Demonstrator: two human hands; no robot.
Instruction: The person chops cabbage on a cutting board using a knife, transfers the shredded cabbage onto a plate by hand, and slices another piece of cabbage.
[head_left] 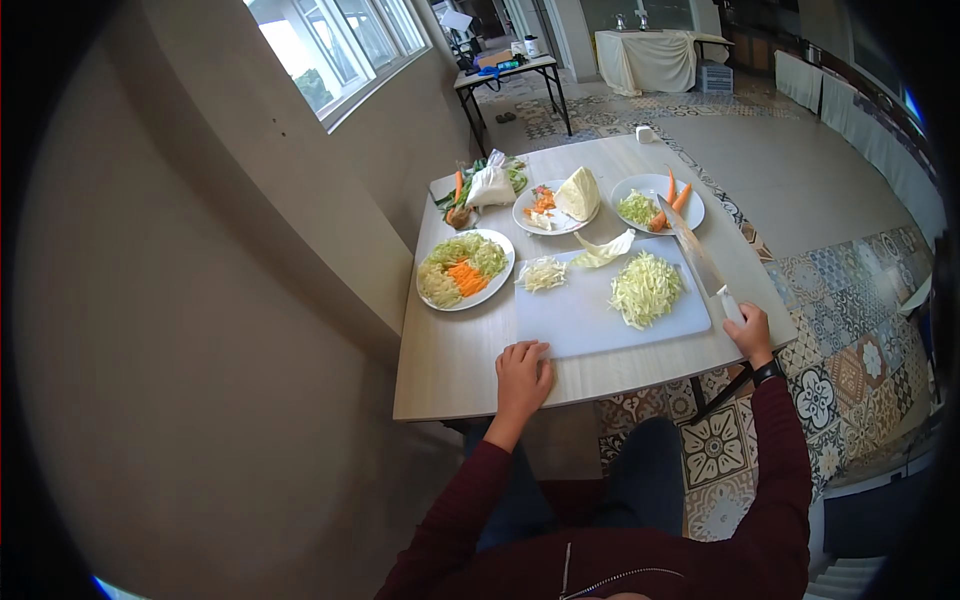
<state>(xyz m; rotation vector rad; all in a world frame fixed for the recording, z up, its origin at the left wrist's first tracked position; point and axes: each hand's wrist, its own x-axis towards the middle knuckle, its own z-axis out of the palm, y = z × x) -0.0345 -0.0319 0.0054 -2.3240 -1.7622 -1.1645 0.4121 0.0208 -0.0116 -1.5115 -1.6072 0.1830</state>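
My right hand (749,333) is wrapped round the white handle of a large kitchen knife (697,248), its blade slanting up and away over the right edge of the cutting board. At the near left corner of the white cutting board (575,335), my left hand (524,378) lies on the table edge with its fingers stretched forward, holding nothing. A big heap of shredded cabbage (647,290) sits on the board's right half. Farther left are a small pile of pale shreds (542,274) and a loose cabbage leaf (604,250).
A plate of shredded vegetables (490,293) stands left of the board. Behind it are a plate with a cabbage piece (577,195), a plate with carrots (683,222) and a white plastic bag (491,186) among vegetables. A wall (250,300) borders the table's left side.
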